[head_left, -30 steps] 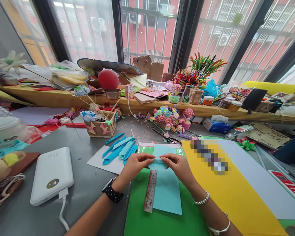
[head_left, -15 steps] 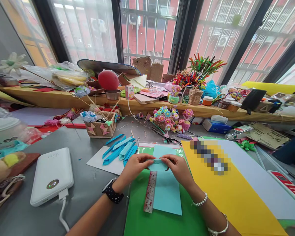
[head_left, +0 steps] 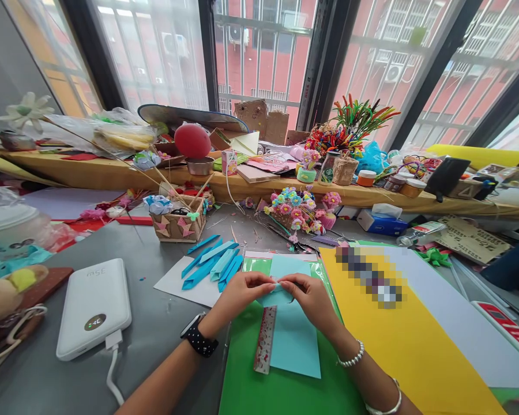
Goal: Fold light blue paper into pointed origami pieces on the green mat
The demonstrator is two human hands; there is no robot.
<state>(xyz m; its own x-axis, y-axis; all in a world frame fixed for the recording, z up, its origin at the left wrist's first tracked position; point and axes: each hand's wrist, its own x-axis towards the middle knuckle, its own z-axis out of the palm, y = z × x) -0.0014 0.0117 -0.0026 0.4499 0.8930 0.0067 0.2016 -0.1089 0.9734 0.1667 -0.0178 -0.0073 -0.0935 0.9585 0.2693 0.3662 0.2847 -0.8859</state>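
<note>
Between my two hands is a small piece of light-blue paper (head_left: pixel 277 296), partly hidden by the fingers. My left hand (head_left: pixel 247 291) pinches it from the left, thumb and fingers closed. From the right, my right hand (head_left: pixel 310 293) pinches it too, and the fingertips of both hands nearly meet. Below them a larger light-blue sheet (head_left: pixel 294 346) lies on a green folder (head_left: pixel 246 380). A clear patterned ruler (head_left: pixel 264 343) rests along that sheet's left edge. Left of my hands, several folded blue paper strips (head_left: pixel 218 262) lie on a white sheet (head_left: pixel 173 278).
A white power bank (head_left: pixel 96 305) with a cable sits at the left. Yellow paper (head_left: pixel 398 334) covers the right side. Farther back stand a cardboard box (head_left: pixel 179 225), crocheted flowers (head_left: pixel 294 207) and a tissue box (head_left: pixel 380 220), below a cluttered shelf (head_left: pixel 251 187).
My fingertips have drawn closer together along the small paper piece, and less of its folded upper edge shows. The sheet and ruler below stay in place.
</note>
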